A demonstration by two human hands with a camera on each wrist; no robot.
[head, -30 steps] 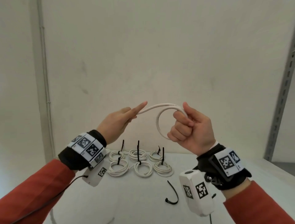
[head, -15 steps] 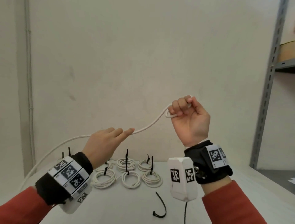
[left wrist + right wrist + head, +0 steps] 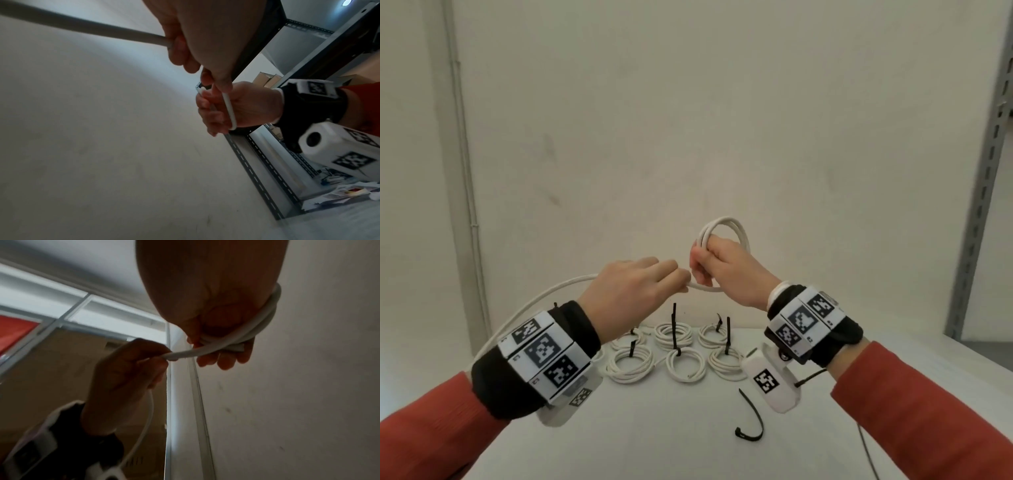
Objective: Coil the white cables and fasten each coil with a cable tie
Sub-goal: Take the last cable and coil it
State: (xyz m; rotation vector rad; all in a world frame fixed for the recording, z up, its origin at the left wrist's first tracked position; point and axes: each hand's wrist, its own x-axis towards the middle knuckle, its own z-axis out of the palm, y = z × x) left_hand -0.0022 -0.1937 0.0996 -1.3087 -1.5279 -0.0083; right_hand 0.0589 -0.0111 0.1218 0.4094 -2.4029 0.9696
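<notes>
Both hands are raised above the table with a white cable (image 3: 541,297) between them. My right hand (image 3: 726,270) grips a small coil (image 3: 726,228) of that cable, its loops rising over the knuckles; the right wrist view shows the loops (image 3: 261,322) wrapped round the hand. My left hand (image 3: 640,287) pinches the free run of cable just left of the right hand, and the cable trails down to the left behind my left wrist. In the left wrist view the cable (image 3: 86,26) enters my left hand. A loose black cable tie (image 3: 751,419) lies on the table.
Several tied white coils (image 3: 678,353) with black ties lie in two rows at the back of the white table (image 3: 654,438). A plain wall stands behind. A grey metal shelf upright (image 3: 983,192) runs up the right side.
The hands have come together in front of me. The right hand turned over and dropped, and the coil on it gained a loop. The left hand rose and moved right.
</notes>
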